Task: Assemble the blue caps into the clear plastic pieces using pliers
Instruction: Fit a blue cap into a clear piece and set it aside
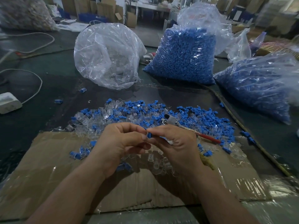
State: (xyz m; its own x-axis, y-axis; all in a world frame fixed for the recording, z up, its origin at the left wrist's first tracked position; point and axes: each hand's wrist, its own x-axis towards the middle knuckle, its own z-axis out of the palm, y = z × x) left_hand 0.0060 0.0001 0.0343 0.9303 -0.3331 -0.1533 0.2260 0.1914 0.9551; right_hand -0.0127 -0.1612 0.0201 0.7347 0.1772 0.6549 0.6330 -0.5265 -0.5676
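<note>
two bare hands meet over a flattened cardboard sheet point(53, 160) that lies on a dark table point(48, 88) in a cluttered workroom with boxes and blue bins far behind. the left hand point(119, 143) and right hand point(176, 147) pinch one blue cap point(149, 135) between their fingertips, both closed around it above the sheet's far edge; whether a clear piece is held with it cannot be told. just beyond the hands, a loose heap of blue caps and clear plastic pieces point(145, 113) spills across the far edge of the cardboard, and the pliers point(171, 120) lie on that heap, red handle point(208, 137) pointing right, touched by neither hand. beyond the heap stand a clear bag point(106, 55) of clear pieces, a full bag of blue caps point(186, 52) and a second blue bag point(258, 83) to the right. left of the cardboard the table is mostly bare, holding a white power strip point(8, 102) with its cable point(37, 81) and a few stray caps. a cord runs along the cardboard's right side.
</note>
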